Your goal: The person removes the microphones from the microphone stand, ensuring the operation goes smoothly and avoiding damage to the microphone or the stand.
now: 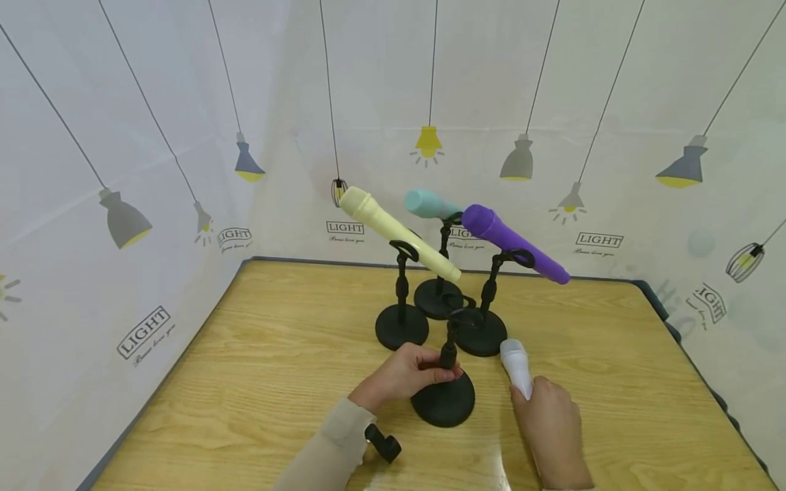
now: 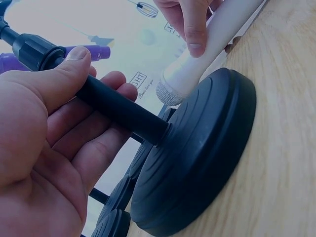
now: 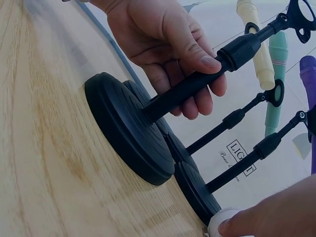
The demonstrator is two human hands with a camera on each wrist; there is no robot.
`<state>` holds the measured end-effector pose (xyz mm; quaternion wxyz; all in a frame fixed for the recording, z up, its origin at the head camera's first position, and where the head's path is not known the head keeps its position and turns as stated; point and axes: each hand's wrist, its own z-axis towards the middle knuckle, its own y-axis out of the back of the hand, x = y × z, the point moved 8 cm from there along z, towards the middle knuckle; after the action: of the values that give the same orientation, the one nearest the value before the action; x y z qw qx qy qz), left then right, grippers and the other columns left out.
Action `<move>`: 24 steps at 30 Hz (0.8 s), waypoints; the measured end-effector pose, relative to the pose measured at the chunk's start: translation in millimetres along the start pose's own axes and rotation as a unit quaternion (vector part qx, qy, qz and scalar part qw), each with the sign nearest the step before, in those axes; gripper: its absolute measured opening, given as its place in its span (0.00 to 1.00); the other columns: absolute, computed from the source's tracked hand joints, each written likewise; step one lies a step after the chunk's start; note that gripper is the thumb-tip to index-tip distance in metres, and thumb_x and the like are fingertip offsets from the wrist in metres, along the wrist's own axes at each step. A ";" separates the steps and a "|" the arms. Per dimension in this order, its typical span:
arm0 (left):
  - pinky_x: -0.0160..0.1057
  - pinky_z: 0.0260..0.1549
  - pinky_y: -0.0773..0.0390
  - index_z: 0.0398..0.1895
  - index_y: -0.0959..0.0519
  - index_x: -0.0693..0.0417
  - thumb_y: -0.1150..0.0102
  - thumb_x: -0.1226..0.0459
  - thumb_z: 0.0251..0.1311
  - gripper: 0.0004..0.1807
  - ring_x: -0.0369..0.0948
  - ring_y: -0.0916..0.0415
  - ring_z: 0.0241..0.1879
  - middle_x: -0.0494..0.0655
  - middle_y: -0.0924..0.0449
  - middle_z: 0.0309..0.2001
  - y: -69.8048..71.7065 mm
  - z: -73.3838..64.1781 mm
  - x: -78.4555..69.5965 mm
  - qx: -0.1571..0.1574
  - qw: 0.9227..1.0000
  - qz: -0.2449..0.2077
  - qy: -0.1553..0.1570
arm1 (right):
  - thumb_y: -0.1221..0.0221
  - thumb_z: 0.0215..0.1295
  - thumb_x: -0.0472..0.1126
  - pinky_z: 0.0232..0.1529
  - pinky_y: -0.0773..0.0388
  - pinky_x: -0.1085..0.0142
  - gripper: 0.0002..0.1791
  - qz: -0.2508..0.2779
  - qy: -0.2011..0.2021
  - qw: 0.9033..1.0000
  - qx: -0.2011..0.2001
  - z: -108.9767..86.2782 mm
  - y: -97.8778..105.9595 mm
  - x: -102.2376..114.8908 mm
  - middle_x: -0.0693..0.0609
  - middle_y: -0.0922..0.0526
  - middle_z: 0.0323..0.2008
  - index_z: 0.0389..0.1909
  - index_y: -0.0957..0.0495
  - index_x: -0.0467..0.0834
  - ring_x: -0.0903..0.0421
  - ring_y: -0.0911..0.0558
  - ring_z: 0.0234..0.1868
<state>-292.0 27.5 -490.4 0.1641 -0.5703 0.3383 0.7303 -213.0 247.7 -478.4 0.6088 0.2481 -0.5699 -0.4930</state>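
Observation:
A black desk microphone stand (image 1: pixel 443 404) stands at the front of the group, its round base on the table. My left hand (image 1: pixel 408 372) pinches its pole between thumb and fingers, just below the collar (image 2: pixel 37 52). The clip (image 3: pixel 302 22) at its top holds nothing. To the right, my right hand (image 1: pixel 552 419) grips a white microphone (image 1: pixel 516 365) by its body, its mesh head (image 2: pixel 169 93) pointing away from me. In the left wrist view the mesh head appears close beside the stand's base; whether they touch, I cannot tell.
Behind, three more black stands carry a cream microphone (image 1: pixel 399 232), a teal microphone (image 1: pixel 430 204) and a purple microphone (image 1: pixel 516 242), all tilted. Their bases sit close together on the wooden table (image 1: pixel 276 341). A lamp-printed backdrop (image 1: pixel 381 82) surrounds the table's back and sides.

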 end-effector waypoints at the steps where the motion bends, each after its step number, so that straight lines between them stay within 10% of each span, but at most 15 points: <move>1: 0.31 0.57 0.15 0.51 0.09 0.58 0.32 0.67 0.73 0.09 0.29 0.12 0.52 0.53 0.07 0.51 -0.1 0.1 -0.3 0.000 1.000 0.000 -0.001 | 0.29 0.67 0.42 0.25 0.23 0.38 0.20 -0.001 -0.001 1.000 0.000 0.0 0.2 -0.2 0.34 0.19 0.22 0.26 0.22 0.29 0.32 0.16 0.26; 24: 0.31 0.59 0.17 0.57 0.13 0.63 0.33 0.68 0.74 0.13 0.30 0.13 0.53 0.61 0.10 0.55 -0.9 -2.3 -1.7 0.017 1.000 -0.021 -0.006 | 0.35 0.75 0.45 0.48 0.16 0.34 0.26 -0.007 0.026 1.000 0.010 6.4 11.2 -0.1 0.23 0.14 0.49 0.54 0.18 0.23 0.25 0.14 0.50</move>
<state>-289.3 26.8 -489.4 0.1912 -0.5701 0.3372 0.7244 -215.5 253.9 -467.3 0.6175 0.2712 -0.5568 -0.4850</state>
